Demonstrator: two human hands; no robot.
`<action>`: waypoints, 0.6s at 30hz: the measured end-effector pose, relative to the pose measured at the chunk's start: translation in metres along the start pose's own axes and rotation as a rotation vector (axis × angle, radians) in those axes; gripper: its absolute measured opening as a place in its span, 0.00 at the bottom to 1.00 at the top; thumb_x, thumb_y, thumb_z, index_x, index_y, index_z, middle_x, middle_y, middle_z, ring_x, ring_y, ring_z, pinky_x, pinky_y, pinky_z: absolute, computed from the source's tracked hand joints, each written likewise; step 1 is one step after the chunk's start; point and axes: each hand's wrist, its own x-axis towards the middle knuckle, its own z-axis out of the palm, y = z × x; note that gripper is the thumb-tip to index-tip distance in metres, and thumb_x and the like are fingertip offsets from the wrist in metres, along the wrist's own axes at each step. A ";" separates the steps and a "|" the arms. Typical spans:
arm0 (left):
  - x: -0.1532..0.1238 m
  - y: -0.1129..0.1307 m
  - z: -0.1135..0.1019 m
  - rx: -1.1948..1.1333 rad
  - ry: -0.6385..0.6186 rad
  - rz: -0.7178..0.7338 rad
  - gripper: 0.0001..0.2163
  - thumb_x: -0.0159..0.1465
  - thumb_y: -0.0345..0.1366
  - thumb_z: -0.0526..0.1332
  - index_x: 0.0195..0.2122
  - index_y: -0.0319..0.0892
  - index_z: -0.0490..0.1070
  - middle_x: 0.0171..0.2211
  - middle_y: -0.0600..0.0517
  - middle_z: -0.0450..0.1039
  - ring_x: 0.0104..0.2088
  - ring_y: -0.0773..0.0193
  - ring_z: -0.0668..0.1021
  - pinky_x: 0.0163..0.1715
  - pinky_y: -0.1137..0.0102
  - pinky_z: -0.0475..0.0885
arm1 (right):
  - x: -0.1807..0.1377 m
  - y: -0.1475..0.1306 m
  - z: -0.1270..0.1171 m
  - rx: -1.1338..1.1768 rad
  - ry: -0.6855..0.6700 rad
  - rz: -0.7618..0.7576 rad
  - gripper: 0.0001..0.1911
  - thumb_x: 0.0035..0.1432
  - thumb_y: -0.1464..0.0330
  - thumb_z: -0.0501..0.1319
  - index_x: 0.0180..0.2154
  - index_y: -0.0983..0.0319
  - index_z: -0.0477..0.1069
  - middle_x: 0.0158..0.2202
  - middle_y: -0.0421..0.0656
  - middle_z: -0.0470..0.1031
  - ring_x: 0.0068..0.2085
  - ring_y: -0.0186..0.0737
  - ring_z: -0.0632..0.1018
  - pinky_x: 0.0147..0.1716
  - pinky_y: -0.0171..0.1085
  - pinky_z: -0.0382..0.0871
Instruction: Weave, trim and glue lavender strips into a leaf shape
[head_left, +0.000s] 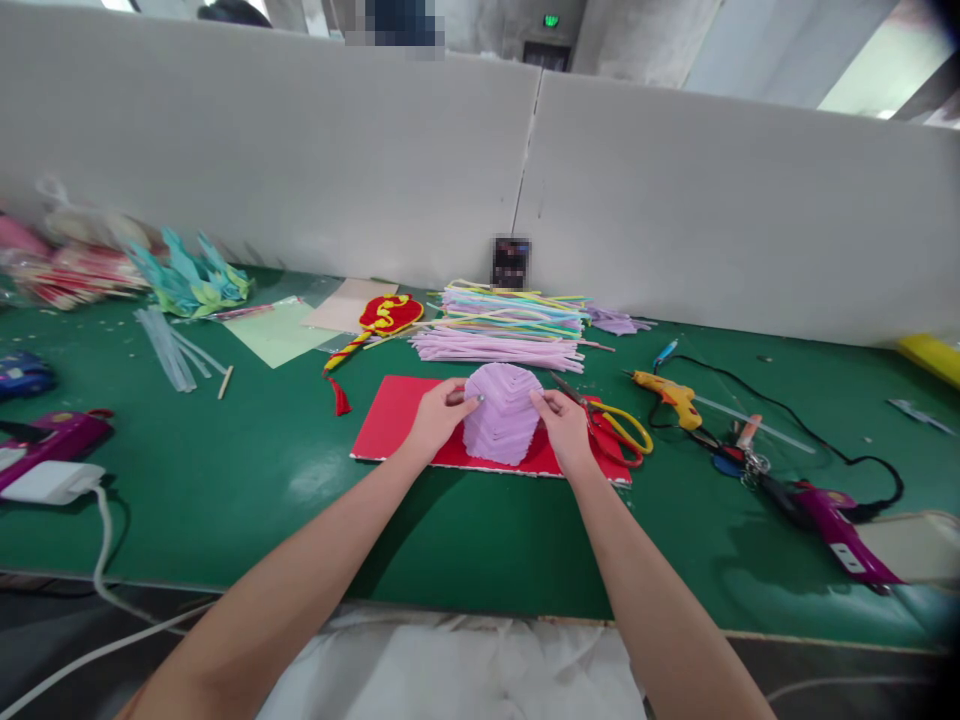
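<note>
A flat, rounded panel of lilac pipe cleaners [502, 415] is held up over a red board [394, 415], its rows forming a V pattern. My left hand [444, 412] pinches its left edge, and my right hand [561, 425] pinches its right edge. Scissors with yellow and red handles [626, 430] lie at the board's right end, just beyond my right hand. Behind the board is a pile of loose pipe cleaners [502, 345] in lilac, yellow and blue. Left of that pile lies a red and yellow fan-shaped ornament [390, 315] with a red tassel.
On the right are a yellow glue gun [667, 398], its black cord and a purple power strip [847, 540]. Clear glue sticks [169, 345], pale paper [277, 330] and a teal craft piece [191, 280] lie left. A white partition [300, 150] rises behind the green table [285, 520].
</note>
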 end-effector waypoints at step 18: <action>0.003 -0.008 -0.001 -0.302 -0.044 -0.130 0.18 0.48 0.41 0.69 0.39 0.39 0.74 0.37 0.47 0.78 0.38 0.57 0.78 0.40 0.64 0.72 | -0.006 -0.014 0.003 0.146 -0.135 0.040 0.18 0.45 0.54 0.65 0.33 0.60 0.73 0.33 0.41 0.77 0.37 0.41 0.75 0.38 0.38 0.69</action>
